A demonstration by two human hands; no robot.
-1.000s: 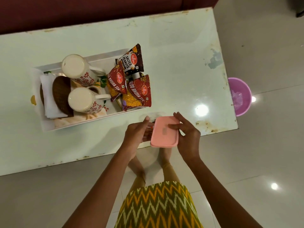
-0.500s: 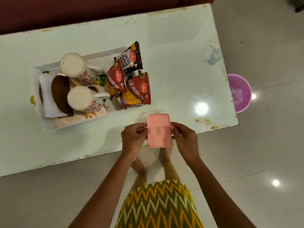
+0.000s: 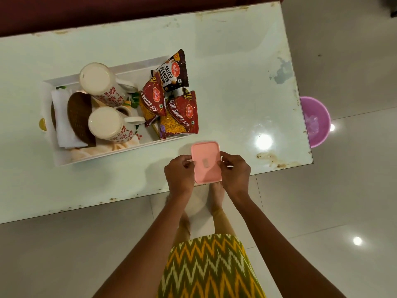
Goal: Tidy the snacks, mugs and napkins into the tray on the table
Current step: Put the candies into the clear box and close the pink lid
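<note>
We hold the pink box (image 3: 206,162) between left hand (image 3: 179,172) and right hand (image 3: 235,173); probably it goes next into the tray (image 3: 107,157) at ten o'clock.

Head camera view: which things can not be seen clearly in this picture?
- Pink rectangular plastic box: only its lid shows, contents hidden.
- Two white floral ceramic mugs: upside down, insides hidden.
- Brown woven coaster: partly under the nearer mug.
- Small grey label on the box lid: too small to read.
</note>
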